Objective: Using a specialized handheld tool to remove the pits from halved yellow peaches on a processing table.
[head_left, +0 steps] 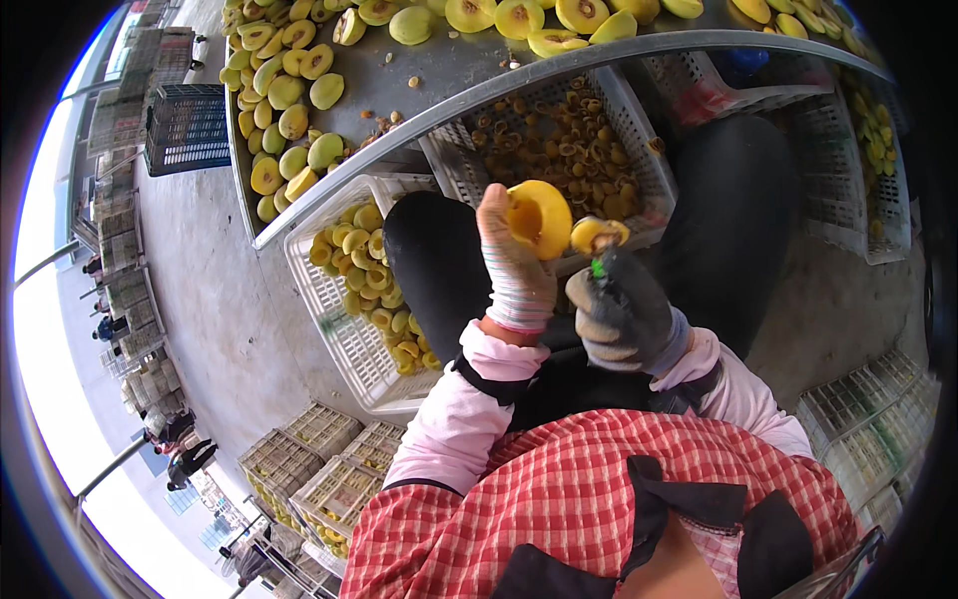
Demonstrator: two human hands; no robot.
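- The left hand (519,262), in a pale striped glove, is pinching a hollowed yellow fruit half (549,222) between thumb and fingers; its grip is pressing on the fruit's side, and the hollow is facing the thumb.
- The right hand (627,311), in a grey glove, is curling its grip tightly around a small tool; a green bit (598,268) is showing at the fingers, while the rest is mostly hiding.
- A scooped-out core (597,236), yellow with a brown middle, is sitting just above the right hand's fingers, near the fruit half.
- Both hands are hovering in front of the person's 2 black-clad knees; pink sleeves (454,424) are covering the forearms.
- Beyond the hands, a white crate (644,115) is holding many brownish scooped pieces (569,150).
- Beside the left knee, another white crate (336,344) is holding hollowed yellow-green halves (364,272).
- A grey metal surface (439,75) is carrying cut fruit (284,92) along its left and far parts.
- A dark blue crate (188,130) is standing left of the surface.
- Stacked crates (299,439) are standing at the lower left.
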